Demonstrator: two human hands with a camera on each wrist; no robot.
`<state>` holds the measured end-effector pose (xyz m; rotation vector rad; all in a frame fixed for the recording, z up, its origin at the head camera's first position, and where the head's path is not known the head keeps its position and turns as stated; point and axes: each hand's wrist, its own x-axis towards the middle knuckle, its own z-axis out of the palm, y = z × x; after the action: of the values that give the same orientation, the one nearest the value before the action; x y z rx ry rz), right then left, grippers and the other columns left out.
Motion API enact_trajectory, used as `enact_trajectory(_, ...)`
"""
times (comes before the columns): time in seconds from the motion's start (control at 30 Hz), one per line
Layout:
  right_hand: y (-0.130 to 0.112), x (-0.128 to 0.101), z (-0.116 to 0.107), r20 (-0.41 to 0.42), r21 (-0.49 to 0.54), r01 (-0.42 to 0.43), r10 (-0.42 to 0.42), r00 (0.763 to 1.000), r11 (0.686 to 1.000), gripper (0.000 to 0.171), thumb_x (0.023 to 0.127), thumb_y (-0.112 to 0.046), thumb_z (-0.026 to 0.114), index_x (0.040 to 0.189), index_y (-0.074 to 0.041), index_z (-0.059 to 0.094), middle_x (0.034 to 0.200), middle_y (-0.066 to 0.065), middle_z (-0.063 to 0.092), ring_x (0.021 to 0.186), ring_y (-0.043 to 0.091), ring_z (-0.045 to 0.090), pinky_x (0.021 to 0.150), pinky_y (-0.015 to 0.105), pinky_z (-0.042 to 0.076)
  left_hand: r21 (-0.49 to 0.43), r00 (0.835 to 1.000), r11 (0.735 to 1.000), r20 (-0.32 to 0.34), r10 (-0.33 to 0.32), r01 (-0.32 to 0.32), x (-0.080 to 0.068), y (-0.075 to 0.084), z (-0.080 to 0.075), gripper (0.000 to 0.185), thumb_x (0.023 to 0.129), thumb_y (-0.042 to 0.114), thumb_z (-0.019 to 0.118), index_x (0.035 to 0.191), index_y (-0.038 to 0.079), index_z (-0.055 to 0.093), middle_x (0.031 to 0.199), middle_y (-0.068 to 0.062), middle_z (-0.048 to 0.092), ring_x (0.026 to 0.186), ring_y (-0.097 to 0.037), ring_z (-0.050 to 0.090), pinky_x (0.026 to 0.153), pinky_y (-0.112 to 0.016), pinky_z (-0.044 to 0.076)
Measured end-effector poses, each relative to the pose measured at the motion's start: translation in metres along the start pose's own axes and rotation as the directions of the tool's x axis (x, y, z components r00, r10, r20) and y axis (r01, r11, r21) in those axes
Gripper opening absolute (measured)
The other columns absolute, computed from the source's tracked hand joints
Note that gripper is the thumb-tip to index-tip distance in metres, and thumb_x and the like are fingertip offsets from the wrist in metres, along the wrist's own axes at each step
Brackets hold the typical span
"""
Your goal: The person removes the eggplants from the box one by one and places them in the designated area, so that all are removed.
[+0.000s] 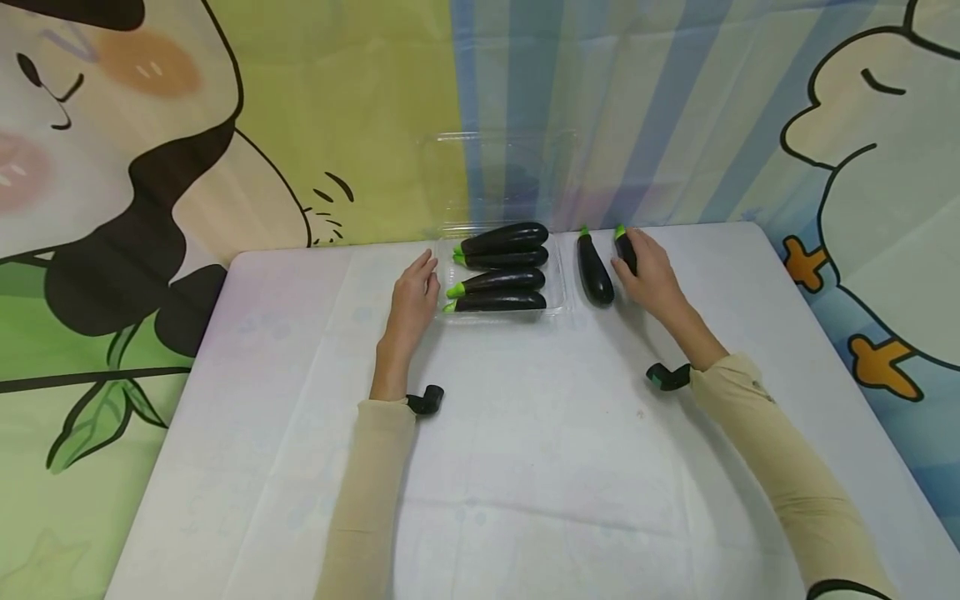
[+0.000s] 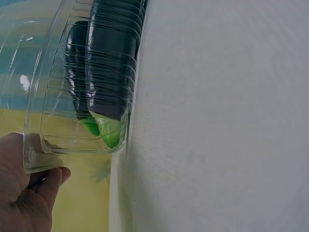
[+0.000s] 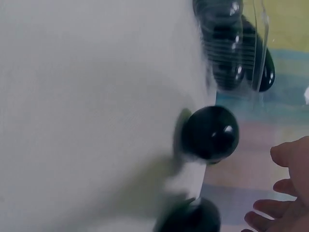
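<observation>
Four eggplants (image 1: pixel 501 268) are lined up side by side in a clear plastic tray (image 1: pixel 558 307) at the far middle of the table (image 1: pixel 525 467), green stems pointing left, and the tray's lid (image 1: pixel 498 179) stands open behind them. Two more eggplants sit loose on the cloth just right of the tray: one (image 1: pixel 594 270) lies bare, the other (image 1: pixel 626 248) is under the right hand (image 1: pixel 651 271). That hand lies over it with fingers draped on top, but I can't tell from here if they actually wrap around it; the right wrist view shows the fingers (image 3: pixel 289 159) fairly spread. The left hand (image 1: pixel 415 298) is pressed against the tray's left end, fingers mostly straight, with the thumb and fingertips (image 2: pixel 48 186) touching the rim. What could go sideways, I think: these eggplants are glossy and round, so a loose hold could let one roll toward the table's right edge. The tray looks flimsy too, so a hard push from the left could slide it into the loose eggplant beside it.
</observation>
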<state>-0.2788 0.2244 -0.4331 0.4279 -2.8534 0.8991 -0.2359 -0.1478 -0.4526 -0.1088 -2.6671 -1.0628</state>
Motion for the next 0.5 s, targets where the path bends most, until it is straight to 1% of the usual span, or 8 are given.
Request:
enact_trajectory(0.1,-0.012,0.000,0.000,0.026,0.022,0.045,-0.046,0.999,0.999,0.058,0.094,-0.021,0.049,0.142,0.003,0.027,0.145,0.025,0.031,0.135,0.040,0.027,0.111,0.053,0.023,-0.001,1.000,1.000,0.007,-0.013,0.013,0.000,0.000,0.000,0.035,0.094,0.009,0.044,0.126,-0.002,0.054,0.141,-0.012,0.044,0.131,-0.026,0.042,0.109,-0.037,0.036)
enact_trajectory(0.27,-0.032,-0.001,-0.001,0.084,0.020,0.083,-0.084,0.993,0.996,0.057,0.095,-0.026,0.049,0.143,-0.003,0.029,0.147,0.020,0.032,0.137,0.037,0.026,0.111,0.053,0.024,-0.009,1.000,1.000,0.007,-0.013,0.013,-0.001,-0.001,0.002,0.034,0.095,0.010,0.044,0.125,-0.002,0.054,0.142,-0.011,0.044,0.131,-0.026,0.042,0.109,-0.038,0.036)
enact_trajectory(0.33,-0.039,0.000,0.000,0.093,0.006,0.109,-0.109,0.990,0.994,0.056,0.094,-0.027,0.049,0.142,-0.004,0.031,0.146,0.019,0.034,0.137,0.036,0.028,0.111,0.053,0.025,-0.013,1.000,1.000,0.001,-0.007,0.007,-0.001,-0.002,0.002,0.034,0.094,0.009,0.044,0.125,-0.002,0.054,0.141,-0.012,0.044,0.130,-0.027,0.043,0.109,-0.038,0.036)
enact_trajectory(0.5,-0.052,0.006,0.002,0.089,-0.006,0.207,-0.206,0.975,0.978,0.052,0.094,-0.025,0.051,0.140,-0.005,0.036,0.142,0.018,0.041,0.132,0.034,0.036,0.108,0.051,0.031,-0.008,1.000,1.000,0.002,-0.010,0.010,-0.001,-0.001,0.003,0.034,0.094,0.009,0.045,0.125,-0.002,0.054,0.142,-0.011,0.044,0.131,-0.026,0.043,0.109,-0.037,0.036)
